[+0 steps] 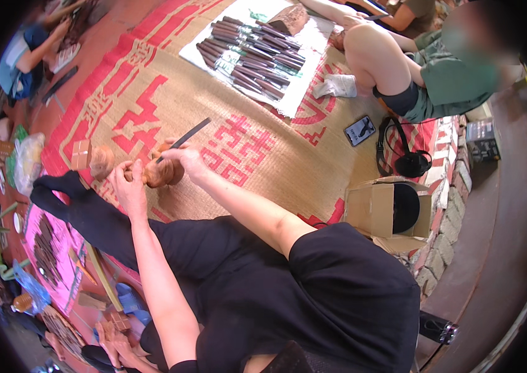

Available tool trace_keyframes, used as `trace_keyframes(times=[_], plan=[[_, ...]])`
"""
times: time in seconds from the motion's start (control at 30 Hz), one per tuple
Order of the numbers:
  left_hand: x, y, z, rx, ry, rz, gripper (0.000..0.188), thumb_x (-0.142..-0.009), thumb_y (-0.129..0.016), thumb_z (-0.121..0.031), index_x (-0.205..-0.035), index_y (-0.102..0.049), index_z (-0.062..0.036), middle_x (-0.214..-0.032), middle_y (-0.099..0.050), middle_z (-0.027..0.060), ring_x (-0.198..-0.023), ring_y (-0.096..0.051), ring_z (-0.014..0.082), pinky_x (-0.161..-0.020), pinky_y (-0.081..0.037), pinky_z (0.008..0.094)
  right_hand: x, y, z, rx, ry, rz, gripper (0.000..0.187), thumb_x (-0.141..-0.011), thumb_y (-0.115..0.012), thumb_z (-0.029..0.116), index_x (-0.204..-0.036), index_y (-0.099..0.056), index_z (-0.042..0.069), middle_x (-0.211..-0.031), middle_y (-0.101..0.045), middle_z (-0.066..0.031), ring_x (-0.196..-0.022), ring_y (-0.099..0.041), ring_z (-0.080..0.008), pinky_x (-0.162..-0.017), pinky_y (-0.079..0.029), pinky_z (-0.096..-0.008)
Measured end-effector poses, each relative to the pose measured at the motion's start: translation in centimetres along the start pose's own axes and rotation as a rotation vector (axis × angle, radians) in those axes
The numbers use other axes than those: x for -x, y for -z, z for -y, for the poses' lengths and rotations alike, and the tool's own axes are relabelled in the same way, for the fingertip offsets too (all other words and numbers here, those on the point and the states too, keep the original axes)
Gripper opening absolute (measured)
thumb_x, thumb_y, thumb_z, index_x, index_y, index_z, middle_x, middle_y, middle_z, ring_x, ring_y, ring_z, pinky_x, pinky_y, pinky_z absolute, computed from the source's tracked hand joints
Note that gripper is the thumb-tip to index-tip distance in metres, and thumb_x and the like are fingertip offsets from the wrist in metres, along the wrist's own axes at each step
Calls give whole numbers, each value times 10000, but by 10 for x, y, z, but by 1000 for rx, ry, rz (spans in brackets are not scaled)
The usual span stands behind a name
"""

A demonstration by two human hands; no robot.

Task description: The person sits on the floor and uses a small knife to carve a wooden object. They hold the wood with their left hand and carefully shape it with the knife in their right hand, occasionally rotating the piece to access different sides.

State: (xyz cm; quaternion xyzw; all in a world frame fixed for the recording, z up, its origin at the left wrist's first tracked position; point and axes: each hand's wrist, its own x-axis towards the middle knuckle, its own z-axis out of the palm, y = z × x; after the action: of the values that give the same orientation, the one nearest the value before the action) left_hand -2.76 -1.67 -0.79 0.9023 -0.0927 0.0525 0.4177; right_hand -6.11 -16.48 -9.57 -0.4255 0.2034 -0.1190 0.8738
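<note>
A person in black clothing, legs stretched across a red-patterned woven mat, works on a reddish-brown wood carving held between both hands beside the shins. The left hand grips the carving's near left side, its fingers curled against the wood. The right hand has its fingers closed around a flat, dark, file-like tool, which slants up and away over the mat; whether its lower end touches the wood cannot be told behind the fingers. It also cannot be told whether the carving rests on the mat.

Just left of the carving sit a rounded wooden piece and a squared wooden block. At the mat's far side, rows of dark-handled tools lie on a white cloth beside a rough chunk of wood. A crumpled white fabric lies near a seated person in a green shirt, with a smartphone and black headphones nearby. An open cardboard box holds a dark round object. At lower left, more dark pieces cover part of a pink sheet.
</note>
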Motion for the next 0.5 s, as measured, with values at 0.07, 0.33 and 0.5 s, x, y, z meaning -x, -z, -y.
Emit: trace_keyframes(times=[0.07,0.33,0.5], plan=[[0,-1,0,-34,-24,-6,426,-817,-627,-445,-959,-583,-46,-1031,-502,112,-1002,-502,257,-876,-394,363,-1,-5,3,-31,-71,61,451,-722,-679,41,-1138,-536,-57,-920,-655,-128,-854,-628,-176,-822,-466,-268],[9,-3,-6,-33,-73,-8,389,-828,-629,-404,-964,-579,-43,-1048,-499,106,-993,-504,251,-873,-396,360,1,1,7,-136,-122,19,357,-725,-656,2,-1060,-552,-66,-894,-647,-141,-810,-641,-198,-749,-499,-292],[9,-2,-2,-17,-52,-18,391,-844,-612,-410,-957,-576,-37,-1049,-498,115,-972,-510,253,-860,-399,359,-4,-2,-14,-154,-71,54,270,-678,-684,8,-928,-598,-51,-843,-649,-100,-754,-625,-161,-704,-488,-270]])
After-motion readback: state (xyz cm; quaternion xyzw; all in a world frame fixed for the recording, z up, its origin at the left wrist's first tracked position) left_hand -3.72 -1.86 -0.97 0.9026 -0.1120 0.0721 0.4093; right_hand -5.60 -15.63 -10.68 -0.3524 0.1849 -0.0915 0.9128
